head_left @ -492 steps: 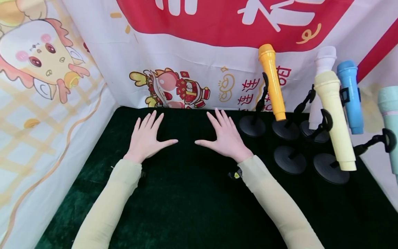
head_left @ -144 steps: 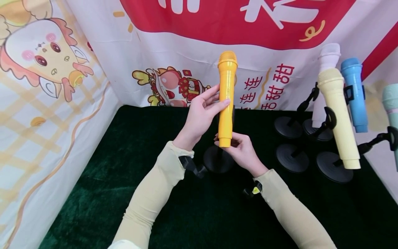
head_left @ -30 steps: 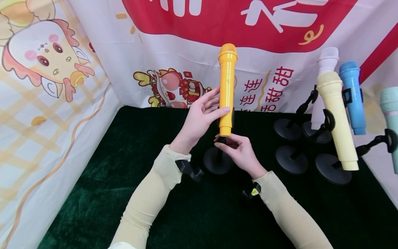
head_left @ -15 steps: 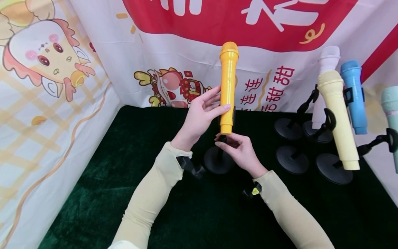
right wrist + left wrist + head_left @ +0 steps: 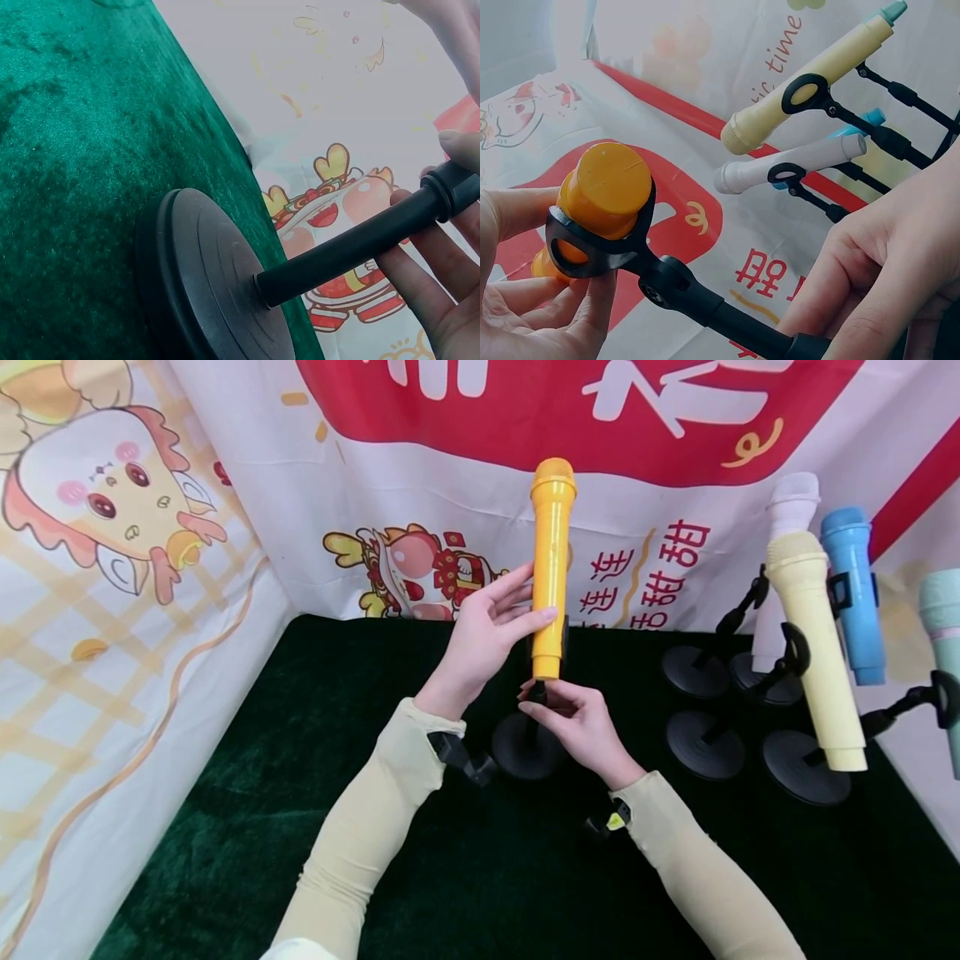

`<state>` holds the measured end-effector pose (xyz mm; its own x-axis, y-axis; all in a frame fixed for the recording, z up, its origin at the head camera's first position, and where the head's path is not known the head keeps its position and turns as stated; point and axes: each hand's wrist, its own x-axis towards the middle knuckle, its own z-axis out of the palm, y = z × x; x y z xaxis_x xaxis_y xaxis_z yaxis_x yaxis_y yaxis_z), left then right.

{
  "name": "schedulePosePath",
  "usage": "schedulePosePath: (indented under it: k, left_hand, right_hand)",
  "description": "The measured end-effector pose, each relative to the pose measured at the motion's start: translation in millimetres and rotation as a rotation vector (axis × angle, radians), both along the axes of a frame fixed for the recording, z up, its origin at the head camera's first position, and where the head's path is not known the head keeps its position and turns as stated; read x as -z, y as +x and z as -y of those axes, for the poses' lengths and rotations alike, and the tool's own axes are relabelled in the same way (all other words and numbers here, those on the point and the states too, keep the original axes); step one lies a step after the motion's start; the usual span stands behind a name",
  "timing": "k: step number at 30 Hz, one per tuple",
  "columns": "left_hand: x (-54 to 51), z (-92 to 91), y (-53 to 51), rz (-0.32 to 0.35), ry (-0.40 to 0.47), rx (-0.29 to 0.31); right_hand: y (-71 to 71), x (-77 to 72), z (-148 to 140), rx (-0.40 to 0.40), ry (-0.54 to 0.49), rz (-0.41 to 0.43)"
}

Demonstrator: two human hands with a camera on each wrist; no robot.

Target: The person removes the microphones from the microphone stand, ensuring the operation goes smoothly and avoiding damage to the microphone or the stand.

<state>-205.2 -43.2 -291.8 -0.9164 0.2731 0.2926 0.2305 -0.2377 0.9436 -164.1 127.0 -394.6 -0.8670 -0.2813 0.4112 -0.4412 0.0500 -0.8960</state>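
Note:
In the head view an orange-yellow microphone (image 5: 552, 552) stands upright, cradled in the holder of a black desk stand (image 5: 525, 750) at the middle of the table. My left hand (image 5: 482, 633) grips the microphone's lower half, thumb in front and fingers behind. The left wrist view has the stand's ring holder (image 5: 604, 253) around the microphone's body, with my left fingers against both. My right hand (image 5: 583, 727) pinches the stand's pole just below the microphone. From the right wrist, the collar of the pole (image 5: 446, 187) lies between my fingers, and the round base rests on the green cloth.
At right, cream (image 5: 817, 652), white (image 5: 791, 510), blue (image 5: 855, 597) and mint (image 5: 943, 643) microphones sit in similar black stands. The dark green velvet cloth (image 5: 450, 877) covers the table. A printed white and red cloth (image 5: 420, 477) hangs behind it.
Both hands lay apart on the cloth at first, with the orange microphone's stand at back right. It came to the middle, in both hands; since then the microphone has risen slightly.

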Motion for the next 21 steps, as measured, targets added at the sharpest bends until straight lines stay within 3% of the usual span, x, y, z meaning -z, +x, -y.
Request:
schedulePosePath:
  k: [21]
  left_hand:
    - [-10.4, -7.0, -10.4, -0.019, 0.031, -0.048]
  right_hand:
    - [3.2, -2.7, 2, 0.019, 0.012, 0.02]
